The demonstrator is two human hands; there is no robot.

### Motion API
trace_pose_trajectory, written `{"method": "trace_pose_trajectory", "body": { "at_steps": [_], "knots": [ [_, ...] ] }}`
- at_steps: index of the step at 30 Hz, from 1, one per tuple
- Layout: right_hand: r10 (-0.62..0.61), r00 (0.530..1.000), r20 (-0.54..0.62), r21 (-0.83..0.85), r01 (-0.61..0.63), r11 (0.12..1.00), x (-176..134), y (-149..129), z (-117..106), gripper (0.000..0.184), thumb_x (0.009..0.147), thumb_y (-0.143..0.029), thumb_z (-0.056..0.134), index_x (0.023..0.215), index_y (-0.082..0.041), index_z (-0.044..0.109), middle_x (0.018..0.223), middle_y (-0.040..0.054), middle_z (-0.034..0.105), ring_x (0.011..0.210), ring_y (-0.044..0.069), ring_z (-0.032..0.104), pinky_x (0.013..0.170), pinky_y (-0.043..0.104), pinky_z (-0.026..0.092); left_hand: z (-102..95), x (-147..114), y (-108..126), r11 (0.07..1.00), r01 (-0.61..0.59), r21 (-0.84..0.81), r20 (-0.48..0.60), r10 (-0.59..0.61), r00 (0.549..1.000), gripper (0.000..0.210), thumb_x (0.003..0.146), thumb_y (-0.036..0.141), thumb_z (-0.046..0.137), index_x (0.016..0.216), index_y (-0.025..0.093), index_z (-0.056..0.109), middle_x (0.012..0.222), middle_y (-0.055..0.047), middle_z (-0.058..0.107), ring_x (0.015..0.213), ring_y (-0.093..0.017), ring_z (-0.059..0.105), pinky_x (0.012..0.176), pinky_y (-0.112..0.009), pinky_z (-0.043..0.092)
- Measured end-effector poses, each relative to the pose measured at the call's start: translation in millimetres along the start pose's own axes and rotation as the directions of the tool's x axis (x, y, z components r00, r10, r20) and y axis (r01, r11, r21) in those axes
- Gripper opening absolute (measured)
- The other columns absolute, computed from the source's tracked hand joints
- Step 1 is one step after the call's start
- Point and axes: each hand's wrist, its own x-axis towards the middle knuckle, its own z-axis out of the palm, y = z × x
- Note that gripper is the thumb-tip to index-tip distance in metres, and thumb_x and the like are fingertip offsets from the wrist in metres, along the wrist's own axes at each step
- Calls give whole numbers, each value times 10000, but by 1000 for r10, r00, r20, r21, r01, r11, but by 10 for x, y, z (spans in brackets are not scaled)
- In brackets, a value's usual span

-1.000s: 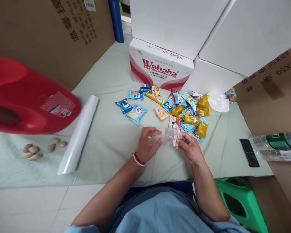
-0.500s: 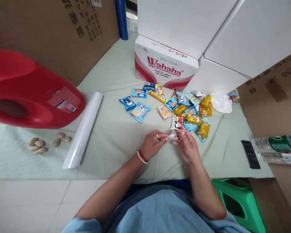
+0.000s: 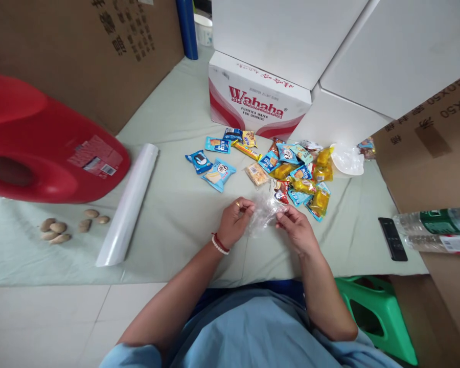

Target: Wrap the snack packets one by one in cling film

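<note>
A crumpled piece of thin clear plastic film point(image 3: 265, 213), possibly a bag, is stretched between my two hands above the table. My left hand point(image 3: 234, 221) pinches its left side between thumb and fingers. On the opposite side, my right hand point(image 3: 296, 228) grips it in the same way. Just beyond my hands lies a pile of wrapped snacks point(image 3: 302, 171) in blue, yellow and red packets. A clear-wrapped cracker point(image 3: 256, 174) rests in front of the pile. Left of it are several more packets, among them a light blue one point(image 3: 219, 175).
A white plastic bag point(image 3: 347, 159) lies right of the snacks. Behind them stands a Wahaha carton point(image 3: 258, 97). To the left are a plastic roll point(image 3: 127, 207), several brown stones or nuts point(image 3: 55, 230) and a red jug point(image 3: 57, 148). A black remote point(image 3: 392, 239) and bottles point(image 3: 437, 223) lie right.
My hands have moved apart a little, and the plastic between them has spread from a small bunched wad into a wider crumpled sheet. The view has shifted slightly.
</note>
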Motion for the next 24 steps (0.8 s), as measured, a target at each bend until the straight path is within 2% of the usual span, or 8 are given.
{"method": "trace_pose_trajectory", "body": {
  "at_steps": [3, 5, 9, 11, 14, 18, 21, 24],
  "knots": [
    [60, 998, -25, 110, -57, 992, -17, -70, -86, 325, 693, -428, 907, 794, -213, 685, 805, -14, 642, 746, 132, 585, 724, 269, 563, -6, 46, -18, 981, 90, -171, -139, -114, 984, 345, 958, 540, 628, 902, 200, 601, 809, -10, 667, 757, -141, 614, 734, -258, 492],
    [104, 994, -35, 168, -97, 981, -11, -89, -139, 347, 669, -424, 914, 771, -211, 659, 758, -21, 638, 703, 128, 595, 705, 277, 575, -11, 74, -5, 951, 121, -286, -193, -180, 965, 383, 939, 577, 641, 888, 211, 541, 732, 20, 624, 653, -116, 575, 639, -230, 476],
    [132, 989, -61, 106, -125, 986, 62, -40, -254, 361, 682, -453, 881, 795, -213, 637, 665, -29, 608, 608, 128, 576, 617, 267, 536, -11, 97, 78, 885, 251, -393, -138, -326, 935, 461, 879, 645, 683, 893, 236, 470, 551, 104, 467, 401, -77, 366, 384, -192, 287],
    [30, 982, -185, -23, -35, 999, 93, 9, -287, 353, 688, -449, 864, 803, -209, 633, 697, -26, 608, 619, 126, 562, 608, 259, 504, 0, 94, 120, 863, 308, -401, -114, -381, 918, 481, 853, 656, 704, 910, 242, 465, 524, 120, 438, 371, -72, 323, 346, -182, 244],
    [-230, 905, -359, -262, 139, 955, 64, 69, -237, 289, 765, -428, 807, 839, -210, 632, 729, -38, 569, 615, 108, 487, 584, 239, 431, 20, 89, 154, 842, 320, -436, -121, -407, 906, 513, 820, 668, 732, 914, 246, 455, 516, 125, 438, 369, -69, 321, 323, -166, 230],
    [-325, 913, -247, -384, 215, 898, -46, 112, 4, 267, 871, -463, 719, 969, -224, 651, 862, 3, 624, 706, 137, 528, 613, 255, 443, 10, 92, 173, 792, 342, -506, -50, -423, 905, 538, 797, 669, 764, 914, 249, 450, 515, 133, 435, 346, -61, 294, 292, -158, 214],
    [-317, 903, -289, -401, 186, 897, -43, 161, 164, 476, 841, -520, 734, 1200, -221, 638, 1177, 91, 655, 942, 195, 602, 725, 298, 517, -37, 109, 187, 723, 362, -588, 31, -428, 903, 552, 762, 636, 819, 899, 240, 459, 552, 135, 446, 327, -39, 247, 268, -156, 193],
    [-181, 902, -391, -213, 103, 972, -20, 224, 262, 731, 786, -587, 764, 1381, -224, 546, 1250, 118, 651, 1043, 233, 625, 784, 337, 555, -71, 126, 196, 678, 328, -658, 42, -401, 915, 561, 740, 595, 860, 871, 233, 451, 561, 137, 431, 329, -26, 250, 270, -139, 197]
  ]
}}
